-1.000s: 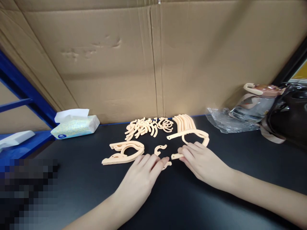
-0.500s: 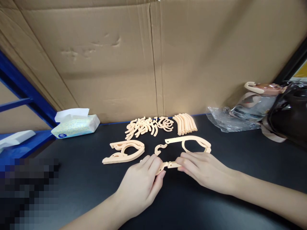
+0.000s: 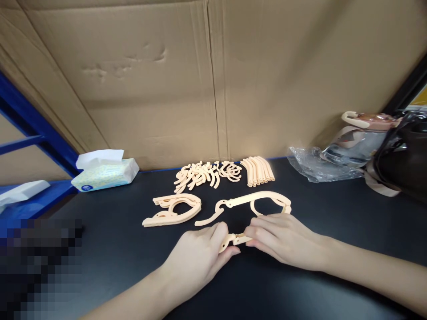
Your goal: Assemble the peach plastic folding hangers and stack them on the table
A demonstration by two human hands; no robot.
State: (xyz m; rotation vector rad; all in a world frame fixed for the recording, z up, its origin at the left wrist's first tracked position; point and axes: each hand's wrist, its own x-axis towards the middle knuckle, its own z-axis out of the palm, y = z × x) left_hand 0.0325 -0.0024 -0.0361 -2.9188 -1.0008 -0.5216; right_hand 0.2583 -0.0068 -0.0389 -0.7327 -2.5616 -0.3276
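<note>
In the head view, my left hand [image 3: 200, 251] is closed around a small curved beige end piece [image 3: 227, 242], most of it hidden by the fingers. My right hand [image 3: 280, 238] pinches the near arm of a beige plastic folding hanger [image 3: 260, 195]. That arm's tip [image 3: 240, 239] meets the end piece between my hands; whether they are locked together I cannot tell. Beyond my hands, the hanger's far arm lies with its left end against another curved end piece [image 3: 208, 218]. To the left rests a folded stack of beige hanger parts [image 3: 180, 218].
Small curved beige pieces [image 3: 198, 174] lie heaped at the back, beside a row of longer arms [image 3: 257, 171]. A tissue pack [image 3: 105, 173] stands back left. A bottle [image 3: 353, 142], clear plastic wrap [image 3: 310, 166] and a dark bag [image 3: 403, 160] occupy the right. Cardboard [image 3: 150, 89] walls the back.
The far arm's left end now meets the curved end piece, where a gap showed before. My left hand has shifted slightly toward me, uncovering that piece's tail.
</note>
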